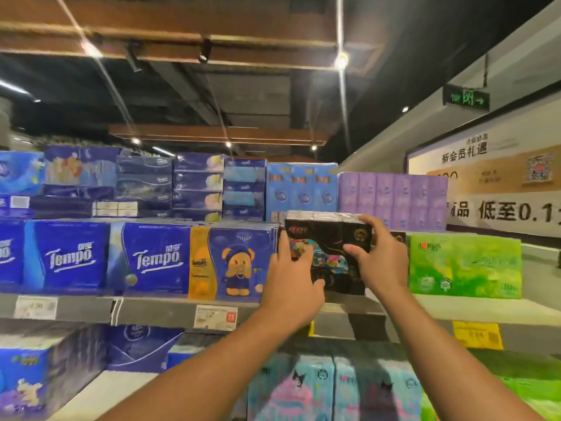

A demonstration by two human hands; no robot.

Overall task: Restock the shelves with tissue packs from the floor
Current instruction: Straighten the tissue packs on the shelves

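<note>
Forearms: both of mine reach up from the bottom edge toward the middle shelf (158, 311), left one crossing from low centre, right one from the lower right.
Far left: blue Tempo packs (71, 258) stand in a row on that shelf, price tags (215, 317) clipped to its front edge.
Left of my hands: a Tempo pack with a cartoon bear (233, 262) stands just beside the gap I am working in.
Left hand (293, 279): fingers fairly straight and spread, flat against the front left of the black tissue pack (329, 235), thumb low near its bottom edge.
Black tissue pack: upright on the middle shelf, between the bear pack and the green pack, its front showing colourful cartoon print.
Right hand (381, 259): curled round the pack's right end, fingers over the top corner, thumb on the front face.
Right: a green tissue pack (464, 265) on the same shelf, close to my right hand.
Above: purple packs (393, 200) stacked on the top tier.
</note>
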